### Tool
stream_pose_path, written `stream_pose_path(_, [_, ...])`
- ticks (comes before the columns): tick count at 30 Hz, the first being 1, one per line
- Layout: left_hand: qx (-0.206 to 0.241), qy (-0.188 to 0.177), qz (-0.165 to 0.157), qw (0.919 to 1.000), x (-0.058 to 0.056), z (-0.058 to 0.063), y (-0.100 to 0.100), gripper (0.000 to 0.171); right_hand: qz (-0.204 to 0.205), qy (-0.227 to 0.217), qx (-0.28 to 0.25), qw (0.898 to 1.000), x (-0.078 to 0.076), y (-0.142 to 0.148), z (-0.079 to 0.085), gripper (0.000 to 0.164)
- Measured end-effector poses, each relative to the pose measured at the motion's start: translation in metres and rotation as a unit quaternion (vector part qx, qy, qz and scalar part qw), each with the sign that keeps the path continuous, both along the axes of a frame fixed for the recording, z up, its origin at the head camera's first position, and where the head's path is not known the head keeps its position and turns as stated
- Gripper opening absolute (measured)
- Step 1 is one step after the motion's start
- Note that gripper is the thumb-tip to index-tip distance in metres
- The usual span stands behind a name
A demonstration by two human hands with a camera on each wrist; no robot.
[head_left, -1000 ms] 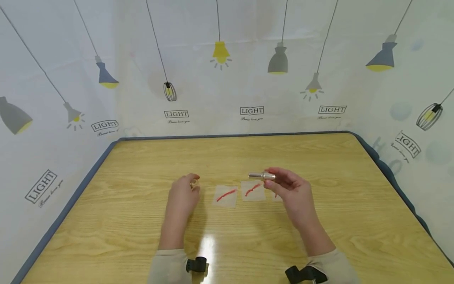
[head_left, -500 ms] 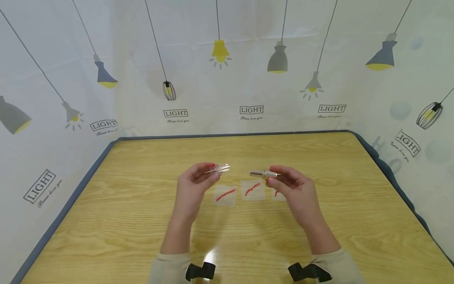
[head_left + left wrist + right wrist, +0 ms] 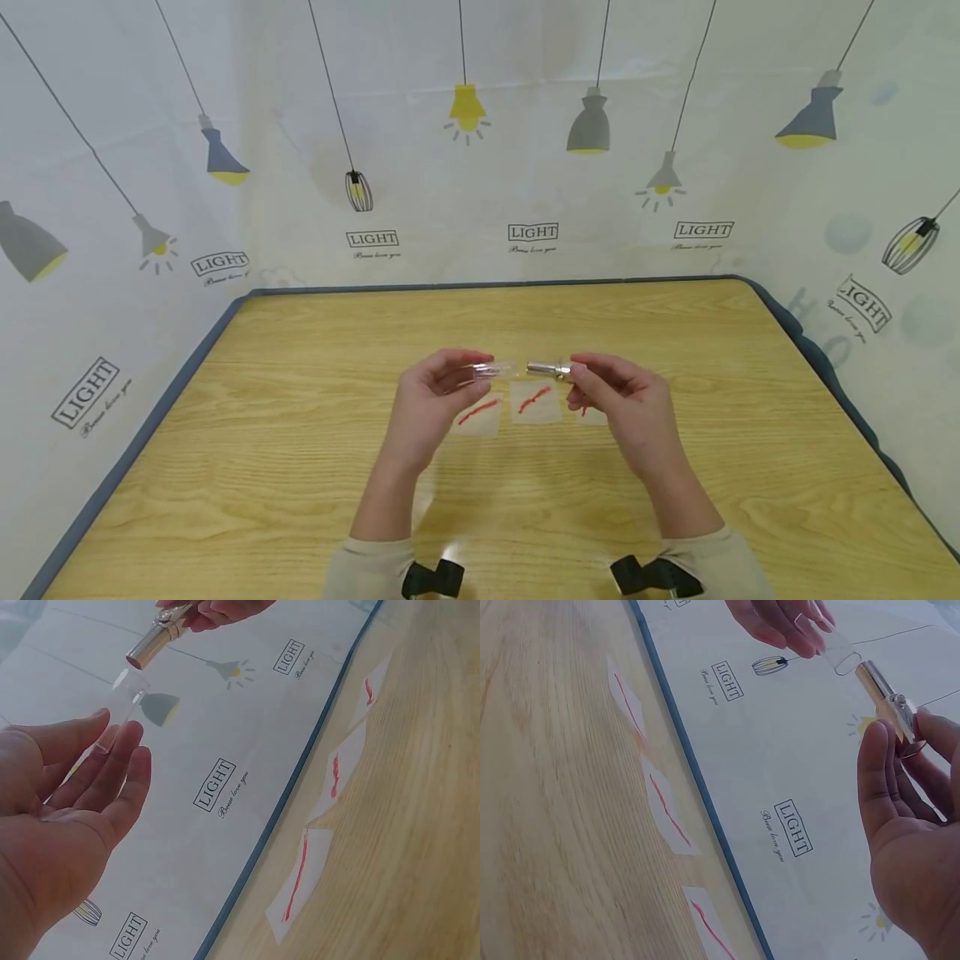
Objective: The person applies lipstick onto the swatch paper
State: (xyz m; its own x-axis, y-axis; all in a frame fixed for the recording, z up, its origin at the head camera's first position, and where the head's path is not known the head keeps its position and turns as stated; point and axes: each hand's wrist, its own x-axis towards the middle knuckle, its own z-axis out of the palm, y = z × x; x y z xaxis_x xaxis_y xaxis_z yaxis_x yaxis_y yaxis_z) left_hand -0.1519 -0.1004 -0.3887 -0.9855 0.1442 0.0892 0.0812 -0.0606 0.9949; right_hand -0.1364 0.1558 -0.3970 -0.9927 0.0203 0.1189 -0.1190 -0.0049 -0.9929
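Note:
My right hand (image 3: pixel 633 408) pinches a shiny metallic lipstick tube (image 3: pixel 549 370) by its base, the narrow end pointing left. In the left wrist view that end of the lipstick (image 3: pixel 154 645) shows dull red. Between thumb and fingers, my left hand (image 3: pixel 435 400) holds a clear cap (image 3: pixel 491 369), its open mouth toward the tube. A short gap separates cap and lipstick, which are roughly in line above the table. The right wrist view shows the rim of the cap (image 3: pixel 847 664) close to the end of the tube.
Below the hands, three pale paper squares lie in a row on the wooden table (image 3: pixel 300 467): a left one (image 3: pixel 480 417), a middle one (image 3: pixel 536 403) and a right one (image 3: pixel 591 415), each with a red stroke. A patterned white backdrop (image 3: pixel 450 192) rises behind the table's edge.
My left hand has come up off the table at left with the clear cap and moved right, toward the lipstick. The right hand has shifted only slightly right.

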Motion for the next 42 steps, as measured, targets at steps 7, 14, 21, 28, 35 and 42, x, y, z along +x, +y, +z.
stream_pose_path(7, [-0.004,0.005,-0.029,0.9996,0.003,0.001,0.002,0.033,0.006,-0.003,0.007,1.000,0.000,-0.001,0.000,0.035])
stream_pose_path(14, [-0.004,0.007,-0.041,0.9991,0.004,0.003,0.003,0.033,-0.001,0.006,0.012,1.000,0.000,-0.002,0.000,0.027])
stream_pose_path(21, [-0.021,0.021,-0.044,0.9986,0.004,0.003,0.007,0.031,-0.010,0.029,0.018,0.999,0.001,-0.004,-0.002,0.022])
stream_pose_path(28, [-0.016,0.014,-0.043,0.9989,0.004,0.002,0.009,0.029,0.021,0.043,0.068,0.997,0.002,-0.005,-0.004,0.029])
stream_pose_path(35, [-0.015,0.010,-0.048,0.9987,0.004,0.002,0.010,0.029,0.054,0.054,0.098,0.992,0.002,-0.006,-0.005,0.036])
stream_pose_path(42, [-0.038,0.002,-0.045,0.9982,0.004,0.001,0.012,0.028,0.062,0.054,0.107,0.991,0.002,-0.007,-0.005,0.035])
